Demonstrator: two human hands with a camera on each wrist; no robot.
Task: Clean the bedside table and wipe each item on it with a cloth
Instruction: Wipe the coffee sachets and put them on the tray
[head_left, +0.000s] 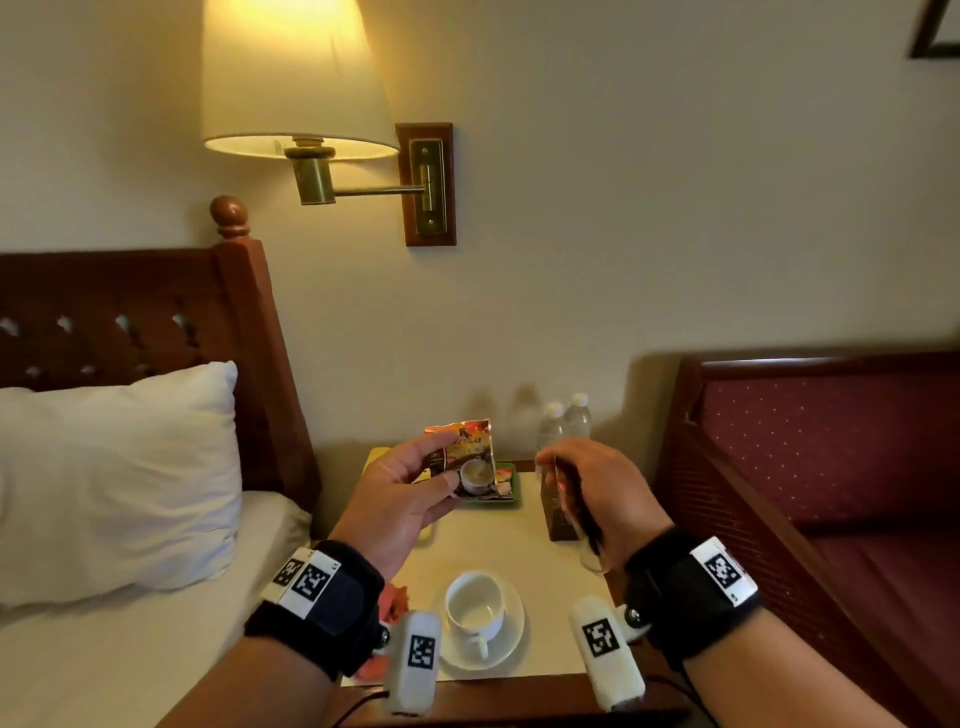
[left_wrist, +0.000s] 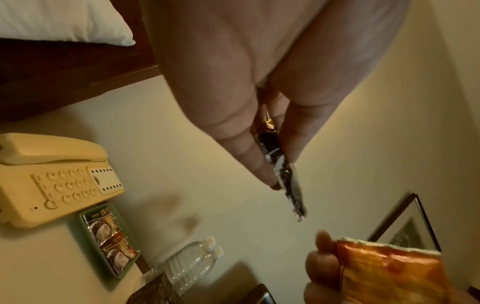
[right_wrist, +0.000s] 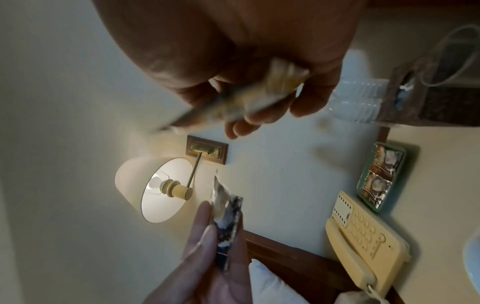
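Observation:
My left hand (head_left: 441, 465) pinches a brown coffee sachet (head_left: 467, 462) between thumb and fingers, held up over the white bedside table (head_left: 524, 545). In the left wrist view that sachet (left_wrist: 285, 181) shows edge-on. My right hand (head_left: 550, 462) grips a second sachet (head_left: 574, 504), orange on its back (left_wrist: 389, 267) and blurred in the right wrist view (right_wrist: 246, 98). Both hands are raised above the table, apart from each other. An orange-red cloth (head_left: 396, 603) lies partly hidden under my left wrist.
A white cup on a saucer (head_left: 475, 613) stands near the front edge. At the back are a green tray (head_left: 511, 486) with more sachets, two water bottles (head_left: 563, 423), a brown box (head_left: 553, 514) and a cream phone (left_wrist: 52, 181). Bed left, red sofa (head_left: 831, 457) right, wall lamp (head_left: 296, 83) above.

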